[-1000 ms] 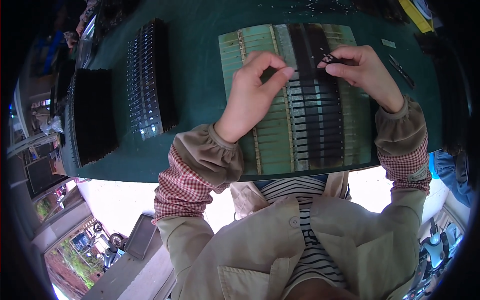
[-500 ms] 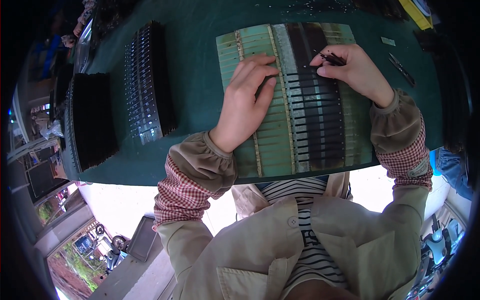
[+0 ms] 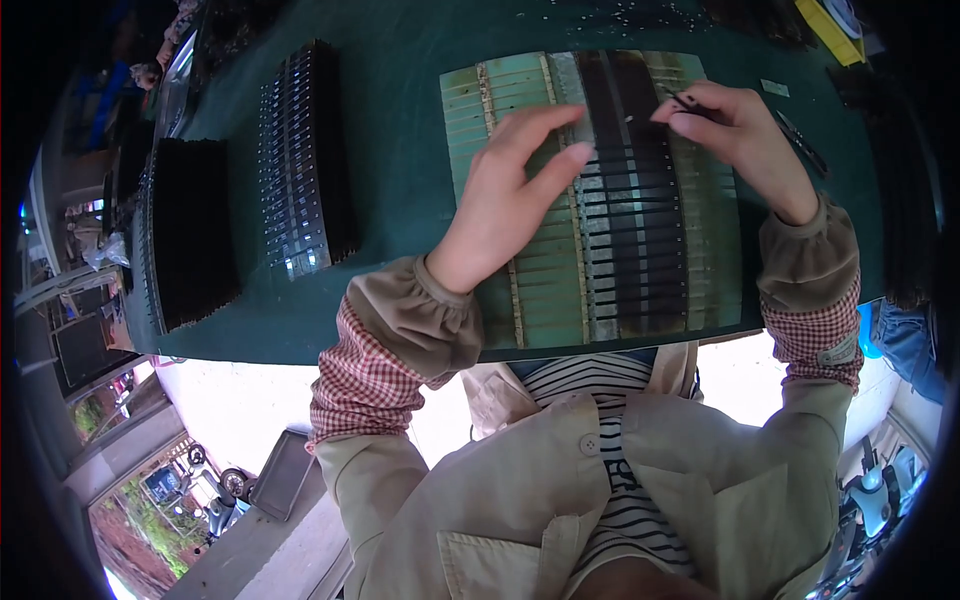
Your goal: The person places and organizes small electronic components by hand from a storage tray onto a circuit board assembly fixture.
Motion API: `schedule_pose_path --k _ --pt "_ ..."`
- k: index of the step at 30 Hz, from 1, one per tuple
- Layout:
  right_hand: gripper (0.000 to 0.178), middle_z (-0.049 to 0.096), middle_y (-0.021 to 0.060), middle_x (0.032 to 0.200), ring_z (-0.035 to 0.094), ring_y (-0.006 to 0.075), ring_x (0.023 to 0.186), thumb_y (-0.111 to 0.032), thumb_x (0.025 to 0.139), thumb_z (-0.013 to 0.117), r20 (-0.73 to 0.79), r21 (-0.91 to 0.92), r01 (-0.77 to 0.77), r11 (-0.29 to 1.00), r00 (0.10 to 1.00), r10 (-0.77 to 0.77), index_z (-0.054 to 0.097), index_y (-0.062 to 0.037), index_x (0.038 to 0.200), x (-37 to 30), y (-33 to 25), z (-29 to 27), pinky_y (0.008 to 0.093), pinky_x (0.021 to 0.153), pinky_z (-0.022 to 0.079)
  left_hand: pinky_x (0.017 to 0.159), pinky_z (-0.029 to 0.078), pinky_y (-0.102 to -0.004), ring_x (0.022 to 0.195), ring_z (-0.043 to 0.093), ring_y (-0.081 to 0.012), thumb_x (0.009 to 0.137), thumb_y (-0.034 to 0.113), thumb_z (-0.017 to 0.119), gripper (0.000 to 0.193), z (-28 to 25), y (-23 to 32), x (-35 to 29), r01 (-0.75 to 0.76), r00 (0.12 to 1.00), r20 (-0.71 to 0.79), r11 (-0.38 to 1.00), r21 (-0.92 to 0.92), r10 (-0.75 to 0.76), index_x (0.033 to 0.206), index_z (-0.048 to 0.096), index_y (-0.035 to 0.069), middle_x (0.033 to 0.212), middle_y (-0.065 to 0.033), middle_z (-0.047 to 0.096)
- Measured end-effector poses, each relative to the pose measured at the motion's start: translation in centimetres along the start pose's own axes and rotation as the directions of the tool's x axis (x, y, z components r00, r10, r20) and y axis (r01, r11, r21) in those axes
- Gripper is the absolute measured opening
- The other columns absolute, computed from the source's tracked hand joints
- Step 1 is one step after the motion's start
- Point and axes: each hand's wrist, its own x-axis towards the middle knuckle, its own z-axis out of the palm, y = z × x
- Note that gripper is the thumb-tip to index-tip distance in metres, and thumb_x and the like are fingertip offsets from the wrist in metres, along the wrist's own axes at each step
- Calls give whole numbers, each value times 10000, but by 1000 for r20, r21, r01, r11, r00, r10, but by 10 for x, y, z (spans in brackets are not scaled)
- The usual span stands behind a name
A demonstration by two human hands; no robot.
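A green grooved board [image 3: 545, 300] lies on the table before me, crossed by a wide dark band. Thin dark strips [image 3: 600, 227] sit side by side in its grooves, from the near edge up to about the middle. Over the board's left half is my left hand [image 3: 490, 200], its thumb and forefinger spread apart beside the uppermost strips, holding nothing. Above the board's upper right part, my right hand [image 3: 745, 130] pinches a small bundle of thin dark strips [image 3: 686, 104] between thumb and fingers. The bundle is partly hidden by the fingers.
Left on the green table [image 3: 390, 120] stand a dark rack with rows of shiny bits [image 3: 295, 170] and a black bristly stack [image 3: 190, 235]. Tweezers [image 3: 803, 145] and a small pale label [image 3: 775, 88] lie right of the board. A yellow tray [image 3: 832, 32] is at the far right.
My right hand has moved right, away from the strip row, with the bundle still in it. My left hand has lifted slightly, its thumb and forefinger shifting right and opening wider.
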Motion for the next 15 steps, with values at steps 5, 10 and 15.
schedule_pose_path --k 5,10,15 --pt "165 628 61 841 573 114 780 -72 811 603 117 -13 56 998 992 -54 616 36 934 8 -13 18 241 727 456 877 407 -287 1006 533 -184 845 89 588 147 9 -10 15 162 982 140 945 -284 -126 970 577 12 1033 -107 594" --pt "142 619 51 844 567 110 782 -53 803 603 94 62 -29 998 995 24 617 34 914 10 7 10 232 738 457 836 423 -298 975 545 -224 839 54 569 104 -4 -14 7 -86 996 -19 981 176 91 932 574 8 1035 -112 587" --pt "130 613 51 833 567 112 784 -43 800 604 77 18 -35 999 996 34 614 34 904 15 14 11 232 744 457 834 425 -308 985 543 -261 829 24 556 105 -6 -19 0 -221 967 -55 925 308 249 930 577 5 1073 -117 578"
